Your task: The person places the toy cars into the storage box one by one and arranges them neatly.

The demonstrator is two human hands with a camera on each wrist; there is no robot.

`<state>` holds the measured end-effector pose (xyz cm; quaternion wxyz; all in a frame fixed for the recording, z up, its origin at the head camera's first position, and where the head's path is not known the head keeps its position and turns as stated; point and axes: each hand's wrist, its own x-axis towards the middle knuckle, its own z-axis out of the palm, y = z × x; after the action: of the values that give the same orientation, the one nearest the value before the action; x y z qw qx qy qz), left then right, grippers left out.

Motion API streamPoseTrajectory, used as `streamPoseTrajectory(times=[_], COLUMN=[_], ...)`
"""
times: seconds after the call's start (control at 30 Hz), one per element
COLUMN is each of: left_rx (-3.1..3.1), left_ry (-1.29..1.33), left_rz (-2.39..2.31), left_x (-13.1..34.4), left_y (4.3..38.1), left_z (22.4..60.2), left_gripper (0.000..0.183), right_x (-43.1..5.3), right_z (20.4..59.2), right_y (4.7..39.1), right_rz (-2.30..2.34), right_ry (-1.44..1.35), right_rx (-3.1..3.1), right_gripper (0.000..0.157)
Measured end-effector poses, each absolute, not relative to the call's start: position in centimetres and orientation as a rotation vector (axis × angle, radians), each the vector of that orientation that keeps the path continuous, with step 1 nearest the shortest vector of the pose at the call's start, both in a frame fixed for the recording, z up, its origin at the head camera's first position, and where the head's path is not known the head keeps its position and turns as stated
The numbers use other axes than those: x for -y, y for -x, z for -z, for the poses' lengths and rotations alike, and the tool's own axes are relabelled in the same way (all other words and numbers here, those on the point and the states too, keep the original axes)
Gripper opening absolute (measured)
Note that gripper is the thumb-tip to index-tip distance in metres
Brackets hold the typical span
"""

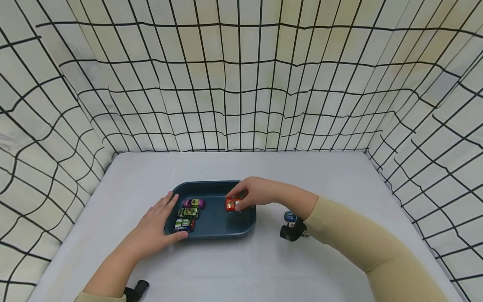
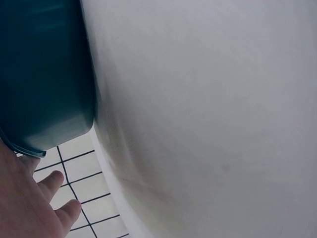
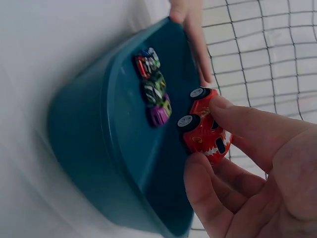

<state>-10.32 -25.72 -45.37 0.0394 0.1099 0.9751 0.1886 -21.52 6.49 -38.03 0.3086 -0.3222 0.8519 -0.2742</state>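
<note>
A red toy car with grey-hubbed wheels is pinched between the thumb and fingers of my right hand, over the right part of a dark teal tray. My left hand rests on the tray's left end, its fingers spread along the rim and the thumb at the near left corner. Inside the tray, along its left side, stand a purple and lime toy car, a green patterned toy car and a toy car in white, green and blue, in a row.
On the white table, right of the tray, a blue toy car and other small cars are partly hidden by the black strap mount at my right wrist. A white wall with a black grid encloses the table's back and sides.
</note>
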Motion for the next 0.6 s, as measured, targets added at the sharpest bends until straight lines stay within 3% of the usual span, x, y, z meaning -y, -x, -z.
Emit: streamPoseTrajectory(times=[0.6], left_rx=[-2.986], left_ry=[-0.34], left_rz=[-0.588], left_x=[25.5], left_y=[10.2], left_z=[44.8], left_gripper=[0.116], right_x=[-0.5], right_z=[41.8], right_y=[20.2], right_rz=[0.638], right_ry=[0.762], right_rx=[-2.099], right_gripper=[0.037])
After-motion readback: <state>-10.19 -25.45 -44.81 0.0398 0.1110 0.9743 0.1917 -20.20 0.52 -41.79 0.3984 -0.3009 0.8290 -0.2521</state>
